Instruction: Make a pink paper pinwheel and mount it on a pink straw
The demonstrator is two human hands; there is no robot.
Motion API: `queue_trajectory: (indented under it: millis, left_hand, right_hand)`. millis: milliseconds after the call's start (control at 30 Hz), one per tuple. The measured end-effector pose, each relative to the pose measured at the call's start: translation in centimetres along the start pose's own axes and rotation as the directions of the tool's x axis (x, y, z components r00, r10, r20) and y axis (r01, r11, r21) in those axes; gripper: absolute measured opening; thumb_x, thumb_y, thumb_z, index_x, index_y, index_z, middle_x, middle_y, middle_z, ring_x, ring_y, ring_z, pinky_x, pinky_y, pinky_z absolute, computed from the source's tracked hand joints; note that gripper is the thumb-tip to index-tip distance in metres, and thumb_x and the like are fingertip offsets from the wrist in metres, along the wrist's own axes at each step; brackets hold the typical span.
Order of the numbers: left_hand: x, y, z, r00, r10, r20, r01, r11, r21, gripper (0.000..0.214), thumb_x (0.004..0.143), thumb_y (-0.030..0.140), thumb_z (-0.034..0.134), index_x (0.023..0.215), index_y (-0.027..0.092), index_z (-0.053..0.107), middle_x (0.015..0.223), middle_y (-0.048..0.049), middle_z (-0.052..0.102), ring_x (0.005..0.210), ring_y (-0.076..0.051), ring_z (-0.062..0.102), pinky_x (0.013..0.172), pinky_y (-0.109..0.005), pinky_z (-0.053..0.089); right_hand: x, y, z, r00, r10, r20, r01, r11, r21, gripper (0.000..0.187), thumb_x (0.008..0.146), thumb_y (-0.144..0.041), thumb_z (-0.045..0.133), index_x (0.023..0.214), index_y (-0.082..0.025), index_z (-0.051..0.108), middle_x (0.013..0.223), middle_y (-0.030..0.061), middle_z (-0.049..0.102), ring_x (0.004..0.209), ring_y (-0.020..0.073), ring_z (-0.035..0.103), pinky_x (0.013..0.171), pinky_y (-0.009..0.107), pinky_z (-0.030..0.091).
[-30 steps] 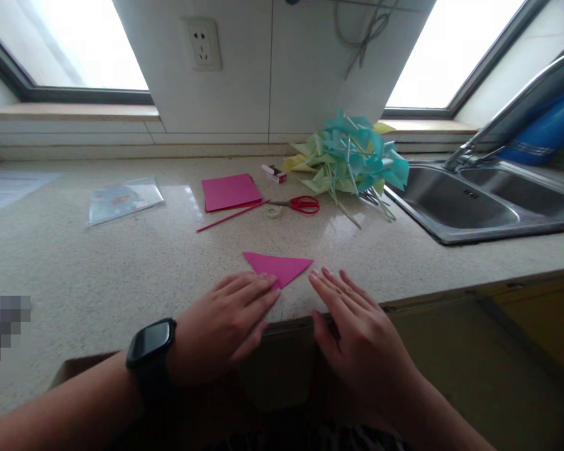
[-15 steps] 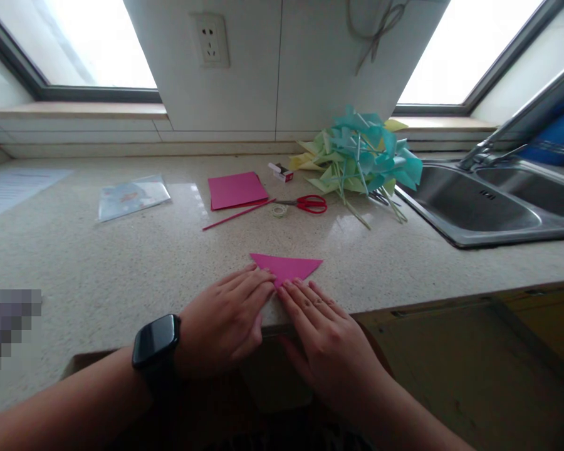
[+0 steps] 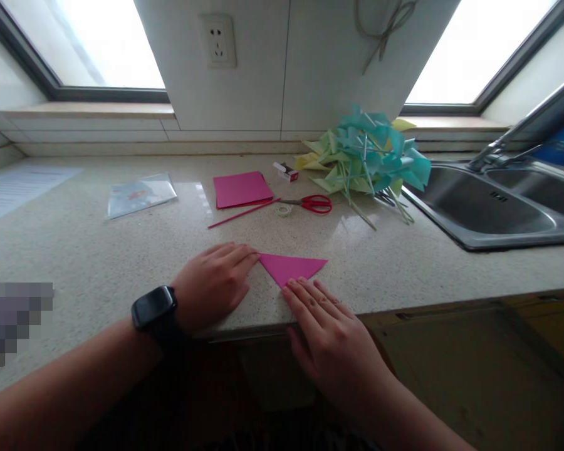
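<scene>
A pink paper sheet (image 3: 292, 265) folded into a triangle lies on the counter with its point towards me. My left hand (image 3: 216, 279), below a black smartwatch, presses its fingertips at the triangle's left corner; the fingers lie flat and close together. My right hand (image 3: 331, 326) rests its outstretched fingers on the triangle's near point, covering the tip. Neither hand grips anything. Beyond the triangle are a stack of pink and red square paper (image 3: 242, 189), a thin red stick (image 3: 242, 213), red-handled scissors (image 3: 316, 203) and a small tape roll (image 3: 283, 211).
Blue, green and yellow paper pinwheels (image 3: 366, 150) are heaped at the back right, beside a steel sink (image 3: 470, 207). A small open box (image 3: 289, 172) is near the wall. A clear packet (image 3: 143, 195) and a printed sheet (image 3: 23, 188) lie left on the speckled counter (image 3: 98, 269).
My left hand has slid away and left along the fold, from the triangle's near point to its left corner. My right hand has stayed at the near point. The view has shifted slightly.
</scene>
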State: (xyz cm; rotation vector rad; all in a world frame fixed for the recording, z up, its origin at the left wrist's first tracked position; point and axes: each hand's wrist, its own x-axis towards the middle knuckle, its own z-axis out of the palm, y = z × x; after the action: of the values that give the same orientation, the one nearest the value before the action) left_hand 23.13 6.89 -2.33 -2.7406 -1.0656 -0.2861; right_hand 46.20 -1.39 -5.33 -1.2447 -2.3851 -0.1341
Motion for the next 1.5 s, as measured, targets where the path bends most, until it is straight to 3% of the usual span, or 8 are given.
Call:
queue_trajectory:
  millis: [133,333,500,667,800,933,1267,1500]
  left_hand:
    - [0.0,0.5,-0.3,0.998,-0.060,-0.021,0.061,0.997,0.041,0.042,0.091,0.017,0.054,0.130,0.010,0.064,0.127,-0.0145,0.070,0.118,-0.033,0.064,0.103,-0.054,0.051]
    - [-0.6,0.9,-0.1,0.995,-0.006,-0.099,0.013,0.998,0.067,0.040,0.090,0.013,0.053,0.128,0.005,0.064,0.129,-0.0192,0.069,0.126,-0.035,0.060,0.105,-0.055,0.050]
    - [-1.2,2.6,-0.2,0.984,0.163,-0.068,-0.171,0.977,-0.126,0.045,0.092,0.018,0.054,0.135,0.010,0.059,0.136,-0.0173,0.065,0.125,-0.031,0.062,0.106,-0.049,0.052]
    - [-1.2,3.6,-0.4,0.991,0.135,-0.006,-0.133,0.964,-0.229,0.043,0.094,0.023,0.053,0.135,0.011,0.057,0.138,-0.0177,0.063,0.127,-0.033,0.060,0.109,-0.054,0.049]
    - [-1.0,2.8,-0.7,0.991,0.131,0.017,-0.116,0.929,-0.350,0.029,0.099,0.030,0.051,0.121,0.015,0.062,0.128,-0.0155,0.067,0.122,-0.030,0.062,0.103,-0.049,0.054]
    - [-1.1,2.0,-0.4,0.991,0.122,0.054,-0.088,0.902,-0.423,0.040,0.097,0.050,0.055,0.115,0.014,0.060,0.129,-0.0164,0.063,0.116,-0.031,0.063,0.094,-0.048,0.058]
    - [-1.3,1.8,-0.1,0.994,0.105,-0.024,-0.102,0.857,-0.505,0.035,0.094,0.048,0.064,0.111,0.017,0.064,0.115,-0.0112,0.067,0.107,-0.026,0.061,0.092,-0.044,0.055]
    - [-1.4,2.0,-0.1,0.990,0.112,-0.082,-0.137,0.878,-0.458,0.032,0.095,0.045,0.064,0.113,0.018,0.065,0.117,-0.0110,0.069,0.109,-0.026,0.062,0.094,-0.044,0.054]
  right_hand:
    - [-0.1,0.0,0.3,1.000,-0.002,-0.014,0.002,1.000,-0.012,0.046,0.093,-0.013,0.049,0.137,-0.007,0.061,0.144,0.0133,0.060,0.134,0.0289,0.056,0.113,0.048,0.048]
    - [-0.1,-0.2,0.6,1.000,0.004,-0.027,-0.005,1.000,-0.018,0.048,0.092,-0.011,0.048,0.138,-0.008,0.060,0.145,0.0133,0.058,0.136,0.0284,0.055,0.114,0.049,0.047]
    - [-0.5,-1.0,0.4,1.000,0.025,-0.013,-0.025,1.000,0.014,0.052,0.091,-0.011,0.048,0.142,-0.005,0.056,0.148,0.0151,0.056,0.138,0.0289,0.052,0.114,0.049,0.047]
    - [-1.1,-1.1,-0.1,0.996,0.045,-0.083,-0.036,0.994,0.104,0.045,0.092,-0.011,0.052,0.136,-0.011,0.061,0.142,0.0091,0.063,0.133,0.0243,0.056,0.111,0.045,0.047]
    - [-1.1,0.2,-0.9,0.980,0.089,-0.176,-0.066,0.989,0.134,0.039,0.093,-0.013,0.057,0.132,-0.017,0.062,0.135,0.0057,0.068,0.125,0.0224,0.060,0.107,0.044,0.045]
    - [-1.2,1.9,-1.7,0.984,0.154,-0.095,-0.145,0.985,0.096,0.038,0.094,-0.025,0.062,0.132,-0.020,0.062,0.136,0.0070,0.066,0.125,0.0278,0.059,0.105,0.050,0.041]
    - [-1.7,1.9,-2.1,0.983,0.124,-0.135,-0.097,0.977,0.190,0.009,0.091,-0.023,0.069,0.100,-0.025,0.070,0.097,0.0006,0.074,0.092,0.0226,0.063,0.089,0.043,0.042]
    - [-1.4,1.1,-2.2,0.979,0.103,-0.175,-0.060,0.971,0.233,0.007,0.090,-0.020,0.070,0.093,-0.026,0.069,0.086,-0.0019,0.073,0.081,0.0194,0.062,0.081,0.039,0.042]
